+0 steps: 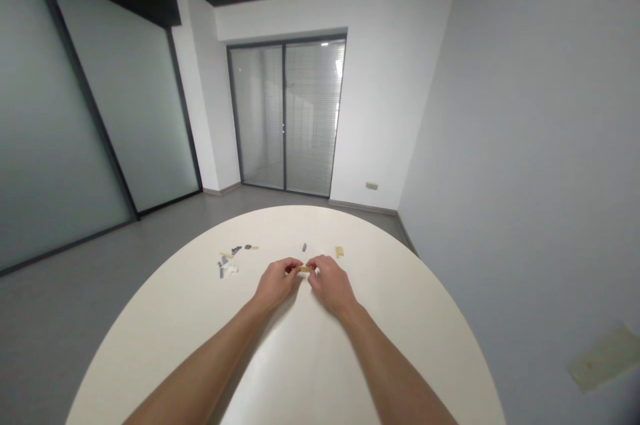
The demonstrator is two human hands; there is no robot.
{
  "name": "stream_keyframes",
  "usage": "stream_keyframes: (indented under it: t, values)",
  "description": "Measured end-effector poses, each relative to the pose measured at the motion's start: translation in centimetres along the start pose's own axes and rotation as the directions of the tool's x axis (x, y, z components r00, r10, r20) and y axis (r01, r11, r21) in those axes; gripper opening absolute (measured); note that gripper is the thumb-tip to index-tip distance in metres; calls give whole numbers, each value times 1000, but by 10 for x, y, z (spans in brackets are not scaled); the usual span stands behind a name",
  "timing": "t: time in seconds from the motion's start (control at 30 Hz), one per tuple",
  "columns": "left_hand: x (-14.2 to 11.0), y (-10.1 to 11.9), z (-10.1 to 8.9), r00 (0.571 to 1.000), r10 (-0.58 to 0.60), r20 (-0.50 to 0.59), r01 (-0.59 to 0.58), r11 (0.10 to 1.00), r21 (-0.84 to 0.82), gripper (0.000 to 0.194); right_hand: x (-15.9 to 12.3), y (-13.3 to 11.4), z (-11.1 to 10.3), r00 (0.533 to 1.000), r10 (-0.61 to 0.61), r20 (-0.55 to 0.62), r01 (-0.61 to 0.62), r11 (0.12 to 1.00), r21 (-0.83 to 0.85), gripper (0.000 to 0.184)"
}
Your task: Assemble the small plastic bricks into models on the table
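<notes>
My left hand (277, 283) and my right hand (331, 285) meet above the middle of a round white table (320, 318). Their fingertips pinch opposite ends of a small tan plastic piece (304, 269). A little beyond my fingers stands a small dark grey piece (304, 247), and a small tan plate (339, 251) lies beyond my right hand. Left of my left hand lies a loose scatter of small white, grey and tan pieces (228, 261). Neither hand touches these.
The table's curved far edge (305, 206) lies beyond the pieces, with a grey floor (150, 225) around it. Frosted glass panels (125, 98) stand at the left, a glass door with blinds (286, 115) ahead, and a pale wall (500, 145) at the right.
</notes>
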State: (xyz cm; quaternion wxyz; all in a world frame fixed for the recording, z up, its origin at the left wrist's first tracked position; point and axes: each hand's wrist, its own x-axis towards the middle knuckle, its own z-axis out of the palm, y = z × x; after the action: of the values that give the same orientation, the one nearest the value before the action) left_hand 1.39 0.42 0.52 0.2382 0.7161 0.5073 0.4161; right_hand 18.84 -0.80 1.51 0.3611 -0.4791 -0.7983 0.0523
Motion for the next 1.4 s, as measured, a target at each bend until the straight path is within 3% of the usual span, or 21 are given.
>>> stream_keyframes:
  t: [0.87, 1.4]
  values:
    - [1, -1, -1, 1000, 4, 13, -4, 1000, 2, 29, 1, 0, 1, 1000, 9, -10, -9, 1000, -19, 17]
    - [2, -5, 0, 998, -10, -60, 10, 1000, -12, 26, 1, 2, 3, 1000, 7, -24, -8, 1000, -20, 20]
